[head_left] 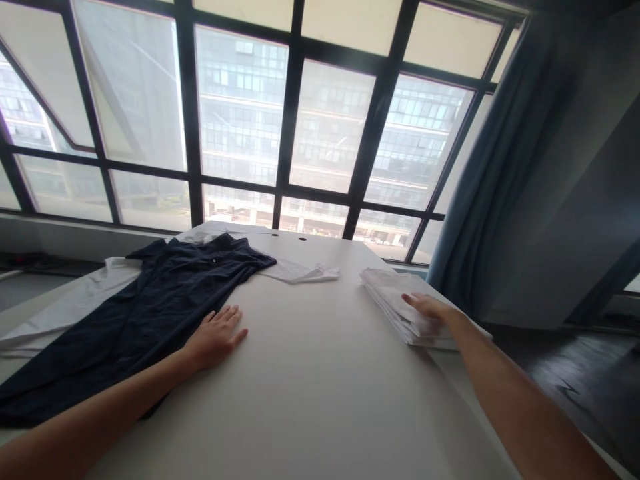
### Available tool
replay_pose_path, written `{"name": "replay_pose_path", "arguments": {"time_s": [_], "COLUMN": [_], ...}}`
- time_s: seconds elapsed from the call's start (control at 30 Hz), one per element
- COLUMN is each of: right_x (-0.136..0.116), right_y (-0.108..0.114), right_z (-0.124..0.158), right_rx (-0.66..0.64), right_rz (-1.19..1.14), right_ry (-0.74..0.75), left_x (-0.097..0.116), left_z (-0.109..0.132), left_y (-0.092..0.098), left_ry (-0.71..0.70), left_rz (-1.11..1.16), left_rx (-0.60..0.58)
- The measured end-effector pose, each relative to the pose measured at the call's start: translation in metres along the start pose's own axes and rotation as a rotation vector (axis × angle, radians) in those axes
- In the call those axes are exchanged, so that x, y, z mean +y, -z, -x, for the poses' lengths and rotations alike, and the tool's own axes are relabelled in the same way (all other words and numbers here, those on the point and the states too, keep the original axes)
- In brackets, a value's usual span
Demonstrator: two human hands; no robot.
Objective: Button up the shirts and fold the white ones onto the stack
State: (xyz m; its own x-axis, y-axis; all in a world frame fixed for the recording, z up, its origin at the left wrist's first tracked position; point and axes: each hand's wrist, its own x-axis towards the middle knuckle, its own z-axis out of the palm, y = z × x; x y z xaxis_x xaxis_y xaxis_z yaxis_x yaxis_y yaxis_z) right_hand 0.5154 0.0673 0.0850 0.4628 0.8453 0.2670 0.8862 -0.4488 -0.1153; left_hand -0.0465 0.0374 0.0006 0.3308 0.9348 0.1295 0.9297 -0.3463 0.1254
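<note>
A dark navy shirt (pixel 150 303) with short sleeves and a collar is spread out on the left of the white table (pixel 320 387). My left hand (pixel 216 337) rests with its fingers stretched out at the shirt's right edge, partly on the tabletop. White garments (pixel 300 270) lie beneath the navy shirt, and one white sleeve reaches out to its right. On the table's right side sits a stack of folded white clothes (pixel 387 303). My right hand (pixel 427 307) lies on top of this stack, thumb apart and the other fingers mostly hidden from view.
Large black-framed windows (pixel 295 127) stand behind the table's far end. A blue curtain (pixel 500 173) hangs at the right, just past the folded stack. Two small dark holes (pixel 302 239) show in the tabletop near its far edge. Dark floor (pixel 575 380) lies to the right.
</note>
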Motion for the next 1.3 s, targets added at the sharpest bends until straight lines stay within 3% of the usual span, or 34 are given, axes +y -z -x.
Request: {"name": "replay_pose_path", "arguments": {"time_s": [0.1, 0.33, 0.5, 0.67, 0.77, 0.87, 0.93, 1.1, 1.3], "right_x": [-0.027, -0.052, -0.075, -0.123, -0.135, -0.133, -0.129, -0.129, -0.129], "right_y": [-0.023, -0.061, -0.056, -0.051, -0.049, -0.046, -0.045, -0.048, -0.046], "right_z": [0.016, 0.054, 0.089, 0.149, 0.167, 0.169, 0.167, 0.165, 0.167], "right_rx": [-0.189, -0.248, -0.160, -0.245, -0.211, -0.176, -0.169, -0.154, -0.149], "right_rz": [0.016, 0.127, 0.155, 0.039, -0.039, -0.085, -0.102, -0.118, -0.110], "right_ry": [0.089, 0.148, 0.240, 0.602, 0.669, 0.648, 0.638, 0.645, 0.645], "left_x": [0.000, 0.000, -0.012, -0.041, -0.060, -0.072, -0.073, -0.037, 0.028], "left_z": [0.000, 0.000, -0.004, -0.003, 0.002, 0.007, 0.010, 0.015, 0.021], "left_y": [0.000, -0.001, 0.009, 0.035, 0.047, 0.058, 0.065, 0.075, 0.056], "left_ry": [0.004, 0.001, -0.037, 0.164, 0.312, 0.375, 0.388, 0.325, 0.068], "left_rz": [-0.011, -0.031, 0.105, -0.065, -0.154, -0.056, 0.018, 0.138, 0.319], "left_rx": [-0.013, -0.023, 0.034, 0.173, 0.099, 0.018, 0.024, 0.124, 0.070]}}
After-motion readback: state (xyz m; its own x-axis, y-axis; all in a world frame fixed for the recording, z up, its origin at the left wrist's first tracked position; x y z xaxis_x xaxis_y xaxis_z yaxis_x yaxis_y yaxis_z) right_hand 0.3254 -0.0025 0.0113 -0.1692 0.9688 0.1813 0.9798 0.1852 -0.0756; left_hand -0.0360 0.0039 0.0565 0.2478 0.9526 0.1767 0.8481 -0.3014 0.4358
